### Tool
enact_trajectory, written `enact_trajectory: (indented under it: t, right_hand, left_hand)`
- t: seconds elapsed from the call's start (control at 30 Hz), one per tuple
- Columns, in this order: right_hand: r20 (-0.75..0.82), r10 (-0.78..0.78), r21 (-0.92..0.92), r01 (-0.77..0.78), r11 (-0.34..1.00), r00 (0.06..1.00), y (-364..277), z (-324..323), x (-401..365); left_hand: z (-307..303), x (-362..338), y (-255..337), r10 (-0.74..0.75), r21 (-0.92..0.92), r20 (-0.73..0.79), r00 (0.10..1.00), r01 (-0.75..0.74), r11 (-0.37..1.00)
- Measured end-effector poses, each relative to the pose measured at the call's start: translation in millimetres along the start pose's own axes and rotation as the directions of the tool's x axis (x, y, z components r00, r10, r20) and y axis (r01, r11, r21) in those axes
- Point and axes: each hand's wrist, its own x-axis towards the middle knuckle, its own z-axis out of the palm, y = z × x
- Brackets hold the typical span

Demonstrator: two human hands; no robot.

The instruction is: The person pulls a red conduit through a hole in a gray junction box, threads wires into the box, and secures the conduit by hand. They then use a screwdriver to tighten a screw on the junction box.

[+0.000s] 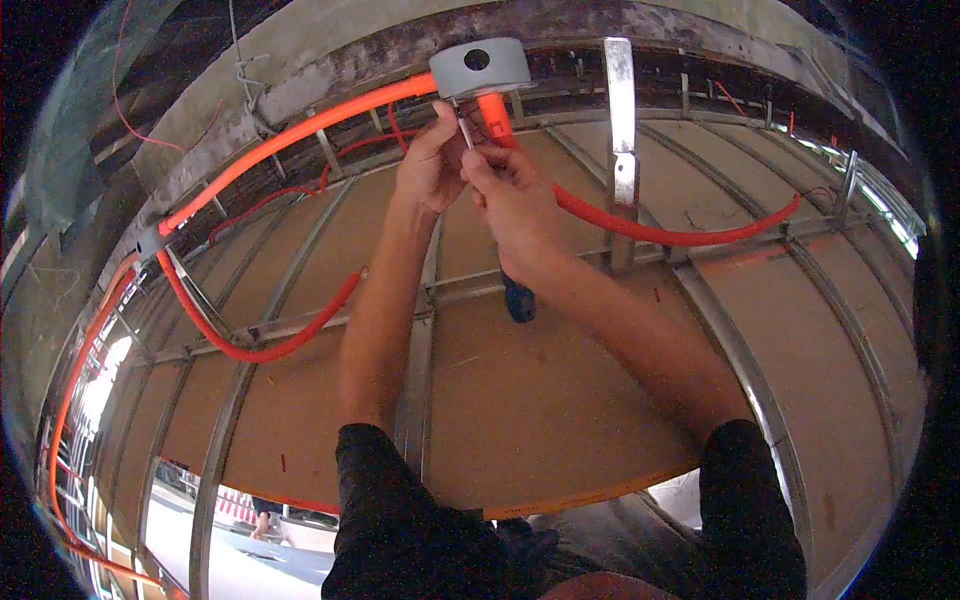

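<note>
A round grey junction box (478, 70) with a dark hole in its side is overhead, against the ceiling edge. My right hand (515, 190) is closed around a screwdriver (467, 132); its thin metal shaft points up to the underside of the box. The dark blue handle (518, 302) shows below that hand. Beside the shaft tip, my left hand (432, 160) is raised with its fingers pinched together just under the box. What those fingertips hold, if anything, is too small to make out. An orange conduit (494, 114) enters the box from below, right by my fingers.
Another orange conduit (300, 138) runs left from the box to a smaller grey fitting (150, 242). Red flexible conduits (680, 236) hang on both sides. A metal strip (621, 110) hangs to the right. Metal studs (420, 370) cross the brown boards (560, 410).
</note>
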Motion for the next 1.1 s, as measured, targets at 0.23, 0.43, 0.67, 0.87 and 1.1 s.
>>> enact_trajectory:
  t: [0.23, 0.43, 0.67, 0.87, 1.1]
  right_hand:
    - [0.009, -0.007, 0.086, 0.007, 0.996, 1.000, -5.4, 2.8, -2.3]
    - [0.012, 0.014, 0.060, -0.015, 0.998, 1.000, -7.8, 1.6, -2.2]
    - [-0.003, 0.007, 0.146, -0.007, 0.989, 1.000, -7.0, 1.8, -2.7]
    - [0.051, 0.060, 0.127, -0.066, 0.990, 0.997, -15.2, 1.6, -4.9]
    - [0.093, 0.079, 0.084, -0.087, 0.993, 0.993, -15.1, 2.0, -3.5]
  left_hand:
    - [-4.1, 0.6, 3.9, -0.100, -0.027, 0.065, 0.993, 0.102, 0.994]
    - [-4.3, -4.2, 5.5, -0.106, 0.038, 0.061, 0.992, 0.104, 0.994]
    - [-1.6, -1.5, -1.3, -0.085, -0.072, 0.092, 0.992, 0.092, 0.993]
    - [-4.7, 0.1, -0.6, -0.056, -0.015, 0.039, 0.998, 0.057, 0.998]
    - [-26.5, 2.6, 15.1, -0.203, -0.172, 0.452, 0.869, 0.308, 0.936]
